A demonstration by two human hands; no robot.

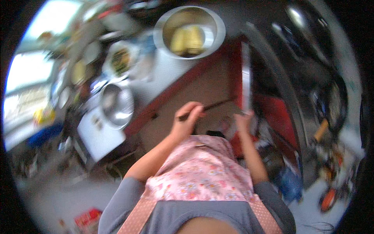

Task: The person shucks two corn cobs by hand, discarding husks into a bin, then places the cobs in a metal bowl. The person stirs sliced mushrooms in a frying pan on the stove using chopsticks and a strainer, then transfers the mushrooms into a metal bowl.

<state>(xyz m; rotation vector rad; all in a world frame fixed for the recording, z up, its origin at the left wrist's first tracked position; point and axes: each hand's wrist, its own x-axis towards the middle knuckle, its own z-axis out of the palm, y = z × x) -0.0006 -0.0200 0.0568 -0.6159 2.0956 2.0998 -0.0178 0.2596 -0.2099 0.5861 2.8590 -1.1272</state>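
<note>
My left hand [188,117] is closed around a thin dark stick [219,103], possibly chopsticks, which points to the right. At the near end of a red cabinet door or drawer front [246,76] with a pale shiny edge, my right hand [243,118] appears to grip that edge. Blur hides its fingers. A large metal pot [157,32] stands on the counter ahead, with yellow pieces of food [187,39] inside.
On the left, the white counter [172,68] carries a metal bowl [118,108] and a plate of food [120,60]. A dark wok or pan [336,108] is at the right. Below lies the brown floor [166,117]. A pink flowered apron [201,172] covers my front.
</note>
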